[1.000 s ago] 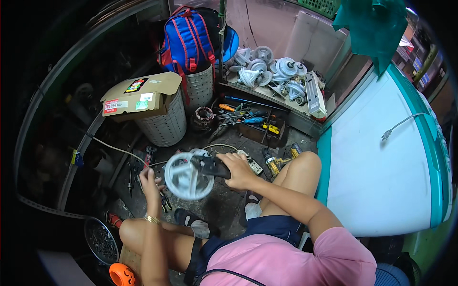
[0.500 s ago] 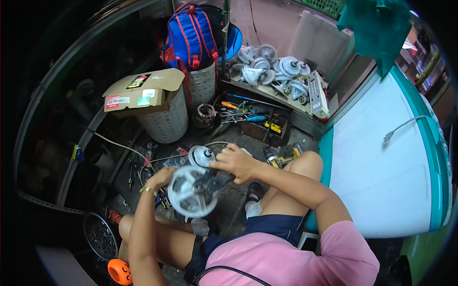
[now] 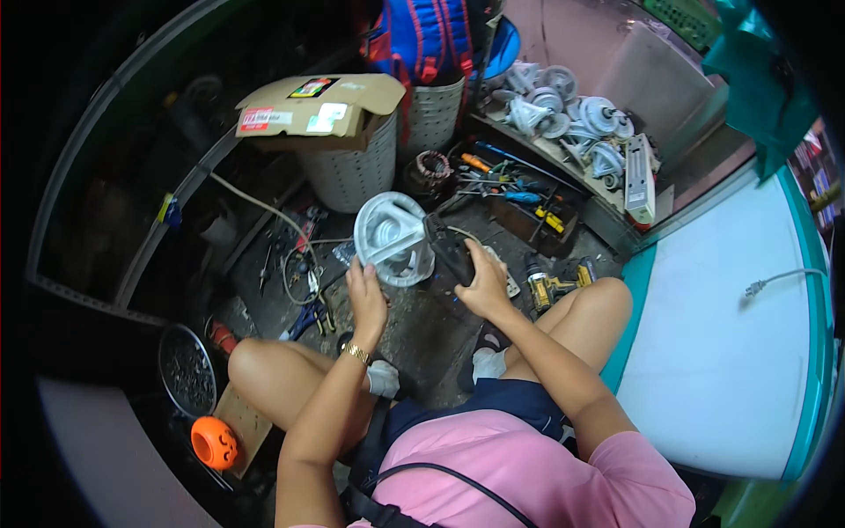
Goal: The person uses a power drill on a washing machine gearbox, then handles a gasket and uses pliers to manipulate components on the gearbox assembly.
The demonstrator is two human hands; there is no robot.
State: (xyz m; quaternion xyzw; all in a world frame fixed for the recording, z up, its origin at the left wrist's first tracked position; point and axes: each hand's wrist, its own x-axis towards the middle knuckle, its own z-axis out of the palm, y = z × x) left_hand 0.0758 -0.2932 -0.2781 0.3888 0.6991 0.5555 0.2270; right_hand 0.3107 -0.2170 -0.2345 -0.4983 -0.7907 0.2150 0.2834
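A pale, spoked wheel-like metal part (image 3: 387,231) is held up in front of me, with a dark piece (image 3: 443,251) attached or pressed to its right side; I cannot tell which. My right hand (image 3: 478,286) grips that dark piece. My left hand (image 3: 366,299) has its fingers on the wheel's lower left rim. Below lie pliers with blue handles (image 3: 304,321), a coiled cable and a yellow-black drill (image 3: 543,284).
Bent knees flank the work. A cardboard box (image 3: 317,106) rests on a perforated bin (image 3: 348,172); behind are tool trays (image 3: 515,224) and similar metal parts (image 3: 598,119). A white chest (image 3: 722,352) stands right; a metal bowl (image 3: 185,370) and orange pumpkin container (image 3: 213,444) sit left.
The wheel has risen away from my body and turned, showing its inside. My left hand has come onto its lower rim. The view has shifted, moving the background rightward and upward.
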